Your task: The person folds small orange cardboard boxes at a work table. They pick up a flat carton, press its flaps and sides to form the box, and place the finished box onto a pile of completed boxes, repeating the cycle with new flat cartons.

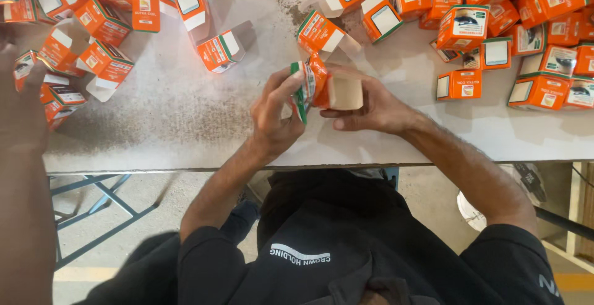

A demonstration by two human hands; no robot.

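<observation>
Both hands were shut on one small orange carton (328, 87), held just above the near edge of the white table (185, 125). The left hand (275, 116) pinched its green-edged end flap; the right hand (371, 108) cupped the body. Best handled by squaring the walls before tucking. Its long axis ran left to right, flaps pointing left. Beyond lay heaps of cartons (513, 26).

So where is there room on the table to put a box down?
Bare table lies left of the left hand, down to the near edge. Another strip lies right of the right hand. The right pile of boxes and the left pile are crowded.
</observation>
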